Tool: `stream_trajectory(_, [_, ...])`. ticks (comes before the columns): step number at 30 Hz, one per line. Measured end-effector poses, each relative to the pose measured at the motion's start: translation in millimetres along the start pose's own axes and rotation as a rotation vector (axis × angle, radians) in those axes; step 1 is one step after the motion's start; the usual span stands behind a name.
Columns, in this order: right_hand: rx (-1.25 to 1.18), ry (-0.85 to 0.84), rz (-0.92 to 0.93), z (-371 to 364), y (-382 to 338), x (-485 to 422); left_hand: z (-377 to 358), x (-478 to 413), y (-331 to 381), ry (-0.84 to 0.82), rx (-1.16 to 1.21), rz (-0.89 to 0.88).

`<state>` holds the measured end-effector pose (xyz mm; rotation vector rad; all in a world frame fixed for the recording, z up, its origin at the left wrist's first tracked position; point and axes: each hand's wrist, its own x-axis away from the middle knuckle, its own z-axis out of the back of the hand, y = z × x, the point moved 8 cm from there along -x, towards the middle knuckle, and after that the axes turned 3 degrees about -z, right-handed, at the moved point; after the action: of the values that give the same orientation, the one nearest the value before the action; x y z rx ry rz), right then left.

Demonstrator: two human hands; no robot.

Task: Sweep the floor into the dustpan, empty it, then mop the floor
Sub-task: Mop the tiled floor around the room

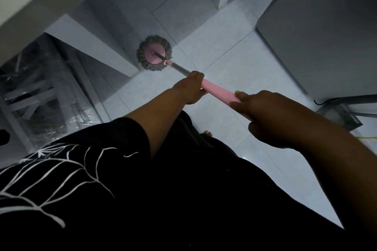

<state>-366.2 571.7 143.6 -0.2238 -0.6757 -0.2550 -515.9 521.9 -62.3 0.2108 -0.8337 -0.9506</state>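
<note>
**Head view.** One mop (212, 89), two grips and the toes of one bare foot (208, 133) are showing.

- **Grips:** The left grip (191, 89) is curling round the lower end of the pink handle (224, 96), where the metal shaft (179, 68) is emerging. The right grip (265, 116) is clasping the upper end of the same handle, nearer the camera. A bare stretch of handle is lying between them.
- **Mop head:** The single mop head (154, 56), a pink disc ringed with grey strands, is resting flat on the floor (234, 63). It is lying against the corner of a grey panel (98, 47).
- **Containers:** At the left, one rack (36, 96) is standing wrapped in clear plastic. What it is holding cannot be told.
- **Edges and room:** Pale tiles are running open to the right of the mop head and toward the top of the frame. They are bounded on the right by one grey cabinet (316, 36). One metal frame (344, 112) is standing just below the cabinet, at the right edge.
- **Foreground:** Black clothing (61, 169) with white web lines is filling the lower part of the view, with the toes showing just beyond it.
</note>
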Motion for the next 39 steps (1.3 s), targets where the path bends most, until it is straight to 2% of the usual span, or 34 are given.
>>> stream_trajectory(7, [0.0,0.003,0.017,37.3,-13.4,-41.6,39.2,-17.7,-32.9,0.051,0.039,0.005])
stream_trajectory(17, [-0.031,0.083,0.074,98.6,-60.6,-151.3,118.4,-56.9,-133.6,0.089,0.065,0.076])
stream_trajectory(24, [-0.094,0.093,0.123,129.7,-104.4,-249.4,180.6,-92.5,-221.6,0.08,0.045,0.228])
stream_trajectory(28, [-0.149,0.157,0.14,141.5,-127.7,-291.1,210.1,-102.7,-260.3,0.095,0.088,0.343])
stream_trajectory(34, [-0.153,0.181,0.15,121.7,-140.5,-301.8,205.4,-99.1,-276.1,0.061,0.092,0.374])
stream_trajectory(39, [-0.098,0.125,0.137,100.8,-128.7,-265.3,173.9,-84.4,-244.4,0.065,0.092,0.315])
